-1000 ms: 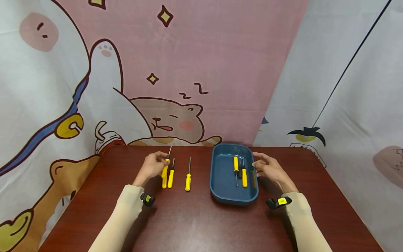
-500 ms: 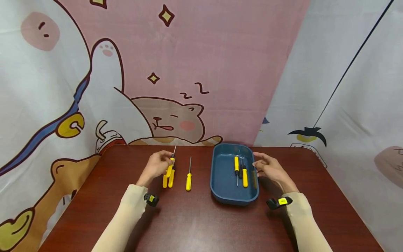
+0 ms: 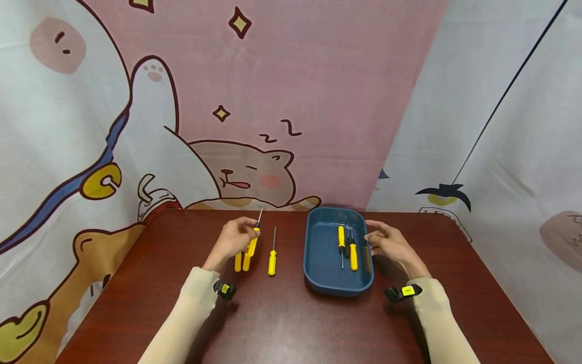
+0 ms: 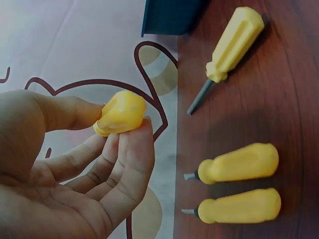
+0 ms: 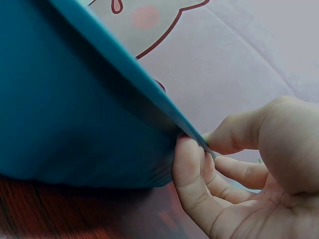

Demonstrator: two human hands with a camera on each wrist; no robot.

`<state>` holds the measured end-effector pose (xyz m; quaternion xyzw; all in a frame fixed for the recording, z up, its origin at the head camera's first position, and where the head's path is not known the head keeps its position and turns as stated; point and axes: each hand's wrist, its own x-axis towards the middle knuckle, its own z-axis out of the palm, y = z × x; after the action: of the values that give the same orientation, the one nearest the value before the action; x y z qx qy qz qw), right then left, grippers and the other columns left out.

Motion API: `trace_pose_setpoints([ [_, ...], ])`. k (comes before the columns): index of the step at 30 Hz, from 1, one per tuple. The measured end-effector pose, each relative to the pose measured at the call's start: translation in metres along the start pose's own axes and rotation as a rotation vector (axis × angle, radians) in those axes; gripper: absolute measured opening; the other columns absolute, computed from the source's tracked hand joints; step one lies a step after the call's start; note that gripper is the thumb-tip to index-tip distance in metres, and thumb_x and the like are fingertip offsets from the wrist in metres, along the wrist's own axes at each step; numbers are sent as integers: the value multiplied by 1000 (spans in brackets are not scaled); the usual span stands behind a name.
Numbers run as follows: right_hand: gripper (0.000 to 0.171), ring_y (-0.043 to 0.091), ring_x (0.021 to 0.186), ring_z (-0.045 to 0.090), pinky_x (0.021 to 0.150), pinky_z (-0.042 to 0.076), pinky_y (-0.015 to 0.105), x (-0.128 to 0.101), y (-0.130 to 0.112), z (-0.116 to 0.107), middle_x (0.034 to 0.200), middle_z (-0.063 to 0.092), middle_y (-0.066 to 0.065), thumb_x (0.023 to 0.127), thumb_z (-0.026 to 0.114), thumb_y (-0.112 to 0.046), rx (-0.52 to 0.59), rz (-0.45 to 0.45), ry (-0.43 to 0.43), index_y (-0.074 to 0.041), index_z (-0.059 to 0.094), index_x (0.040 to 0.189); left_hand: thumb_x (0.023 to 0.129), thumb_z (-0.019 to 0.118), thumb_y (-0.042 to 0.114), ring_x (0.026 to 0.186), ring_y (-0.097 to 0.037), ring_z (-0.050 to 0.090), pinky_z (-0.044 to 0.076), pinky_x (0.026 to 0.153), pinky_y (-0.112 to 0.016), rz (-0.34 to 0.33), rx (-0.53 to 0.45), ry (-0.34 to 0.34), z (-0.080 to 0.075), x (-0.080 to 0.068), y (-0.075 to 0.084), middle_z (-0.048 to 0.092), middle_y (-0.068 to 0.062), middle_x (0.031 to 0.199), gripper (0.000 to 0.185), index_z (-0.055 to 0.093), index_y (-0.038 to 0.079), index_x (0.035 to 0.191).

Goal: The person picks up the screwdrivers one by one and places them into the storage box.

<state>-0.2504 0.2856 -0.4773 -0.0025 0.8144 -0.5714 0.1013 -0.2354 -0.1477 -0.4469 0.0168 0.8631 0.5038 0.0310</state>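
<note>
Pinching a yellow screwdriver (image 3: pixel 252 242) above the table (image 3: pixel 282 323), the left hand (image 3: pixel 234 236) risks dropping it from that fingertip hold, while the right hand (image 3: pixel 386 243) grips the blue tray's (image 3: pixel 318 278) rim.

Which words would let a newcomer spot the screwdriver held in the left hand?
Start at the blue tray on the brown table, then look left of it. Three yellow-handled screwdrivers lie flat there; the held screwdriver is the one lifted off the wood, pinched by the left hand.
</note>
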Motion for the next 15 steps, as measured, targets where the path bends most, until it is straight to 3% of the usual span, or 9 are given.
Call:
trace_pose_setpoints([
  [3,59,21,87,67,72,62,31,0,0,0,124,63,30,102,56,-10,2,2,-1,-7,37,157,95,71,13,62,-20,61,60,62,-40,10,0,7,3,-1,3,67,-13,95,33,67,6,128],
  [10,59,21,87,66,72,62,31,1,0,0,126,62,31,102,55,-10,5,1,-5,-7,36,158,95,72,15,57,-21,59,60,66,-54,27,-12,1,12,-2,12,68,-12,93,32,67,8,126],
  [15,59,21,88,66,72,61,31,1,0,0,127,61,31,102,55,-11,-2,-4,-3,-7,35,158,94,72,13,57,-27,62,60,65,-53,38,-29,1,20,0,18,68,-11,91,31,68,7,125],
])
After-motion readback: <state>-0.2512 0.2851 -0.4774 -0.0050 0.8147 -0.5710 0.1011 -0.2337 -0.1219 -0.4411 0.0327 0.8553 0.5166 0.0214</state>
